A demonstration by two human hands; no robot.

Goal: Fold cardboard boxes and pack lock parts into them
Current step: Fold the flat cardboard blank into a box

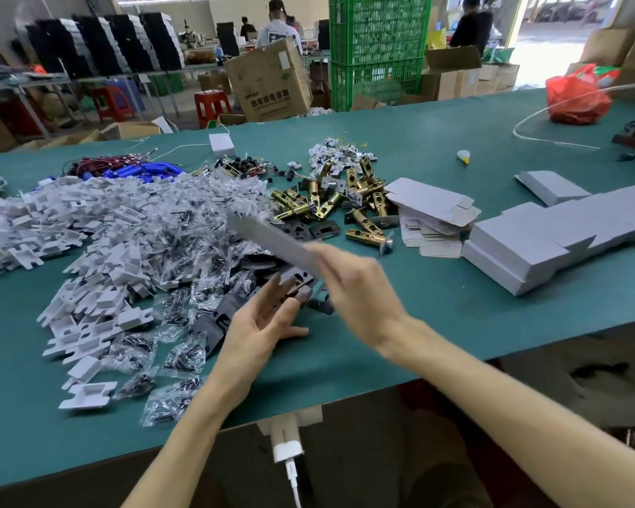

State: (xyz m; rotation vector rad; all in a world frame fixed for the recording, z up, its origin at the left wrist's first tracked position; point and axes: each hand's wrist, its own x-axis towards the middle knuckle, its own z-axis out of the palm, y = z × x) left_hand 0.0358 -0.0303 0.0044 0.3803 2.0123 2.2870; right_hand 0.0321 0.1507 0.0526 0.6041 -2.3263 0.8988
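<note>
Where the green surface (437, 148) begins at the left, a broad heap of white plastic inserts (70, 229) lies spread out, with blue cylinders (151, 170) and red wires behind it. Clear bags of small dark screws (184, 357) spill from the heap toward the near edge. Next comes the left hand (261, 324), palm up just above the surface, fingers straight and slightly spread, holding nothing; its fingertips reach a dark metal plate (296, 284) at the edge of the pile. Above it slants a flat cardboard blank (268, 236), raised off the surface and pointing up and left over the bags. The right hand (356, 287), blurred, grips this blank at its lower end. Beyond the hands lies a pile of brass latch bolts (330, 203). To their right sits a loose stack of unfolded box blanks (433, 214), and just beside that, rows of folded grey boxes (528, 251) run toward the right edge. A red plastic bag (576, 100) rests at the far right.
</note>
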